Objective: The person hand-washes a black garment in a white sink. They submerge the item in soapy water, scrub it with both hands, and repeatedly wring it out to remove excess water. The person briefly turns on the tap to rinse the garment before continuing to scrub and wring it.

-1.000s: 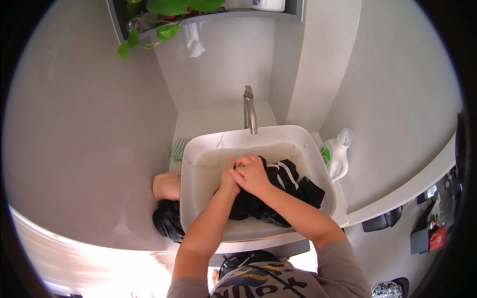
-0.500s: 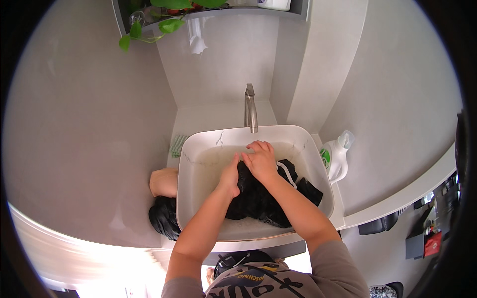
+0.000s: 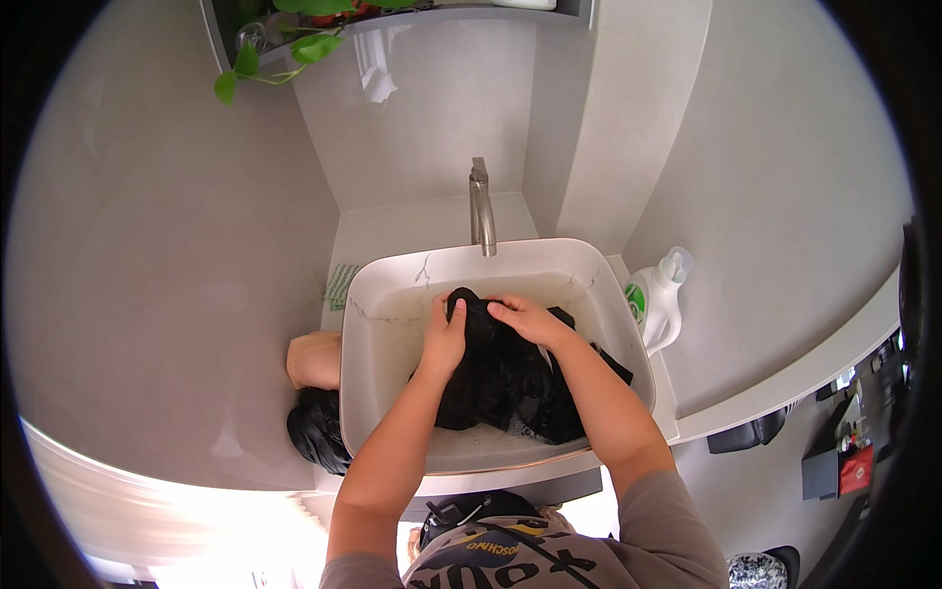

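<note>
A wet black garment (image 3: 491, 378) lies bunched in a white, marble-veined sink (image 3: 358, 393) holding cloudy water. My left hand (image 3: 447, 332) grips the cloth's far edge on its left side, thumb on top. Opposite it, my right hand (image 3: 525, 320) pinches the same edge, with the thumb over the fabric. Between the two hands a fold of the cloth is raised. The rest of the garment spreads toward the near and right sides of the basin, partly hidden by my right forearm. Beyond my hands stands a brushed metal faucet (image 3: 481, 211), and I see no water running from it.
Right of the sink stands a white detergent bottle (image 3: 667, 304) with a handle. On the left of the counter lie a green-and-white checked cloth (image 3: 340, 283), a beige item (image 3: 314, 360) and more black fabric (image 3: 319, 430). A shelf with a trailing plant (image 3: 316, 47) hangs above.
My right hand has gone from spread fingers over the garment to pinching its edge. Both hands now hold a raised fold, and the white cord seen before is mostly hidden. The view has shifted slightly.
</note>
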A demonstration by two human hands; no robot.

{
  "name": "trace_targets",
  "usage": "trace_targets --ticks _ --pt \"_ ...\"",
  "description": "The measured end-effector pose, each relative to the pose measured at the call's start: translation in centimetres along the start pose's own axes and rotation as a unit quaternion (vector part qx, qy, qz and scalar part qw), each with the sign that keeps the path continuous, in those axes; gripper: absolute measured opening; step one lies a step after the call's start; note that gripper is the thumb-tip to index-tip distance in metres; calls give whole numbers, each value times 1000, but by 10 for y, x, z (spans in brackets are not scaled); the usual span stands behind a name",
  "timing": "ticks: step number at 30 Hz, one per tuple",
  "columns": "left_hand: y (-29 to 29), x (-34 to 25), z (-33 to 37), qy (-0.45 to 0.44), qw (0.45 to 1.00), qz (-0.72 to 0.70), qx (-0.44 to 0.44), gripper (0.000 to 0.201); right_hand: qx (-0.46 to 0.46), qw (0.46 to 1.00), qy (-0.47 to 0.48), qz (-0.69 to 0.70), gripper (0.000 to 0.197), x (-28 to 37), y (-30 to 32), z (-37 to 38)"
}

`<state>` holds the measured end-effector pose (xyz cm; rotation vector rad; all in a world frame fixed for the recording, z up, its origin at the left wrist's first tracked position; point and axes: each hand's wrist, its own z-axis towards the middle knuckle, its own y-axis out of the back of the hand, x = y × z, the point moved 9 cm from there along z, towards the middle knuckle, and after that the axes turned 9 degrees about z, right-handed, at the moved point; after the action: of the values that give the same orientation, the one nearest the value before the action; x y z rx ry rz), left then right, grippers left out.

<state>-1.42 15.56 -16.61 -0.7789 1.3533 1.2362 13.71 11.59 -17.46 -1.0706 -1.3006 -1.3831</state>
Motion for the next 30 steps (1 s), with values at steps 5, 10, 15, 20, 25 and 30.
trace_targets --ticks 5,10,15,20,25,30 --pt "-21 40 -2 167 967 -174 78 47 -187 948 115 -230 31 41 5 -7" --pt "-23 11 -34 305 921 -229 83 62 -179 849 365 -339 24 111 -66 -35" --pt "-24 11 -35 333 921 -183 83 63 -209 836 352 -365 24 110 -58 -32" --pt "-30 33 -21 290 915 -262 97 61 -224 843 330 -361 22 112 -46 -24" --pt "-23 9 -31 299 916 -258 68 54 -169 821 400 -372 24 128 -79 -49" --pt "-13 26 -20 306 891 -336 21 34 -146 906 249 -310 27 96 -36 -14"
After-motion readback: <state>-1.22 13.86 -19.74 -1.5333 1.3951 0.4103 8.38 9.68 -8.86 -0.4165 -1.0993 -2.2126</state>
